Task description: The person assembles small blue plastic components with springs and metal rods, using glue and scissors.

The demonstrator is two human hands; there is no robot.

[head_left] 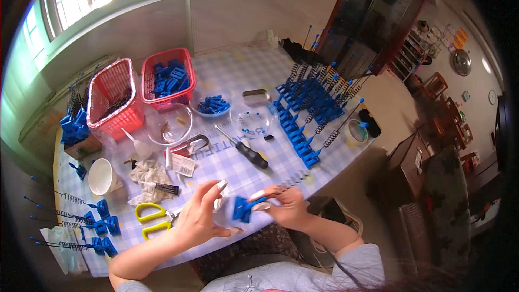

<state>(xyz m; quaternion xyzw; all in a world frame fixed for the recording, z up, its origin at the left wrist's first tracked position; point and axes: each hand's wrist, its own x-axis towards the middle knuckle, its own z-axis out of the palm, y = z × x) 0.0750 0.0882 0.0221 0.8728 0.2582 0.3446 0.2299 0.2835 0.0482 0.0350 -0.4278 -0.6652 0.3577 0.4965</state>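
Note:
My right hand (286, 207) pinches a blue plastic base (243, 209), slightly blurred, by its narrow stem. A black coiled spring (292, 179) extends from behind the fingers toward the upper right. My left hand (201, 214) is just left of the base, its thumb and fingers spread apart and no held thing showing. Beside the left wrist lie yellow-handled scissors (148, 213), their blades partly behind the hand. A black-handled screwdriver (250, 154) rests on the checked cloth beyond both hands.
Assembled blue bases with springs (303, 143) stand in rows at right; several more (100, 227) lie at left. Behind are a red basket (190, 84) of blue parts, a pink basket (116, 124) and a bowl of blue pieces (212, 105). A white cup (101, 177) stands left, near crumpled tissue (148, 176).

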